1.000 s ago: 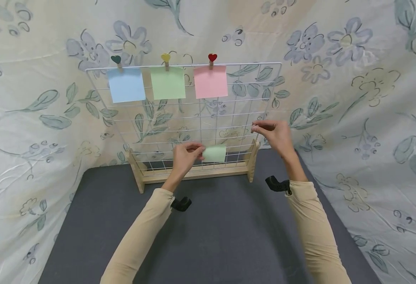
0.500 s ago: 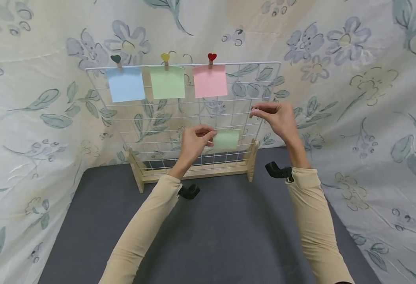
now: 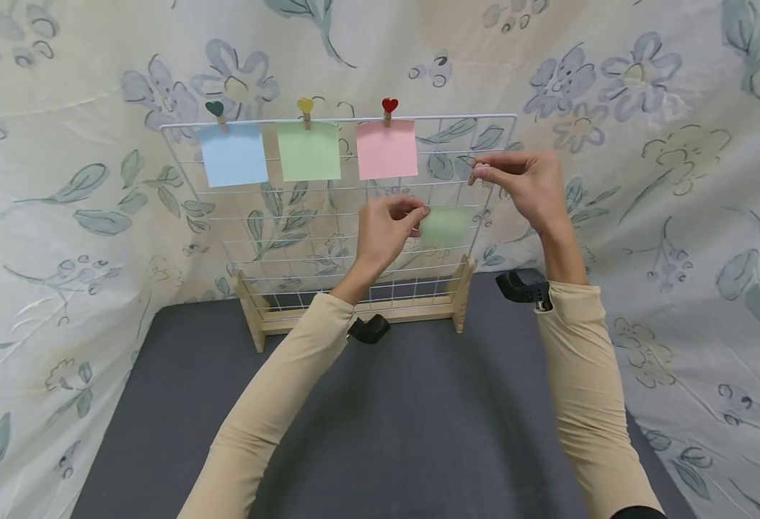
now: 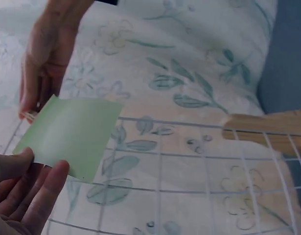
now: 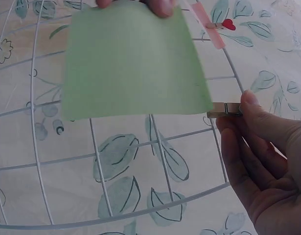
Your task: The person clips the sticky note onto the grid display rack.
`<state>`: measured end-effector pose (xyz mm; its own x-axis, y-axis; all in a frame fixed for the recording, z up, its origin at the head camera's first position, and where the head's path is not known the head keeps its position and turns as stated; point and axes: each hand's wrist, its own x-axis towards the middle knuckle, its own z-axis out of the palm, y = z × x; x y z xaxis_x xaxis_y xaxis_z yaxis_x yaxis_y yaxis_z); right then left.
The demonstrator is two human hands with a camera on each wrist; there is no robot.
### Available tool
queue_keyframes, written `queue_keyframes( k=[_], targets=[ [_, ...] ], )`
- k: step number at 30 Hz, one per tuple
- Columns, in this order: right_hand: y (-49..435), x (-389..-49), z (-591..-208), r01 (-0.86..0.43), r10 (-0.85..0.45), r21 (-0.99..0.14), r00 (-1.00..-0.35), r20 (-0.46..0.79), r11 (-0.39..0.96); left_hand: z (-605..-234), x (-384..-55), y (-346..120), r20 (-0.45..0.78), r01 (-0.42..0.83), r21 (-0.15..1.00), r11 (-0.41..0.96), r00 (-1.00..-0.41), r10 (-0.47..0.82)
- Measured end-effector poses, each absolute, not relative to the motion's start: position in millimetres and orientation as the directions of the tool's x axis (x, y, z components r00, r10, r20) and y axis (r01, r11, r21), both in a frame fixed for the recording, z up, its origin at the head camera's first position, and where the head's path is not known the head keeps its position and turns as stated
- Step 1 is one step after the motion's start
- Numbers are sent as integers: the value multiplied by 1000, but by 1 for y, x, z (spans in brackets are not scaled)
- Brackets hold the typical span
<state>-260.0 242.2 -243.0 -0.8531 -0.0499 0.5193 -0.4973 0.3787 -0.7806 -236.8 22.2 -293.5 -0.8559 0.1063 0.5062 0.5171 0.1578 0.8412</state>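
My left hand [image 3: 385, 229] pinches a green paper note [image 3: 447, 226] by its left edge, in front of the lower right part of a white wire grid [image 3: 328, 240]. In the left wrist view the thumb and fingers grip the note [image 4: 72, 134] along one side. My right hand [image 3: 528, 186] pinches a small wooden clothespin [image 3: 474, 175] near the grid's right side. The right wrist view has the clothespin [image 5: 223, 108] between thumb and fingers, its tip overlapping the note's corner. Along the grid's top rail hang a blue note [image 3: 233, 155], a green note [image 3: 308, 151] and a pink note [image 3: 386, 149].
Heart-topped clips in green [image 3: 214, 109], yellow [image 3: 305, 106] and red [image 3: 389, 106] hold the hanging notes. A wooden base [image 3: 354, 317] supports the grid on a dark grey table [image 3: 419, 418]. Flower-printed cloth [image 3: 678, 216] surrounds the table behind and at the sides.
Both hands have risen along the grid and shifted right, the left carrying the green note and the right carrying the clothespin. The three hanging notes have stayed in place.
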Motion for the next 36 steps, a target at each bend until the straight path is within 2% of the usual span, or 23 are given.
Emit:
queue_keyframes(
  k=[7,13,18,23,29,36],
  targets=[
    [246,-267,-239,-487,-16,-778,-851,524,396,-268,-242,23,508,511,859,39,-859,59],
    [247,-269,-232,-507,-20,-759,-836,548,410,-251,-234,24,470,469,883,-36,-877,98],
    [248,-269,-221,-512,-4,-788,-839,544,342,-235,-235,27,528,531,846,43,-847,61],
    [247,-269,-207,-518,22,-804,-837,547,294,-220,-245,28,561,546,819,179,-827,-43],
    [242,-273,-192,-516,18,-787,-833,554,338,-210,-254,30,564,526,813,250,-817,-115],
    [241,-277,-174,-541,8,-766,-815,579,347,-210,-257,41,553,496,806,323,-826,-109]
  ],
)
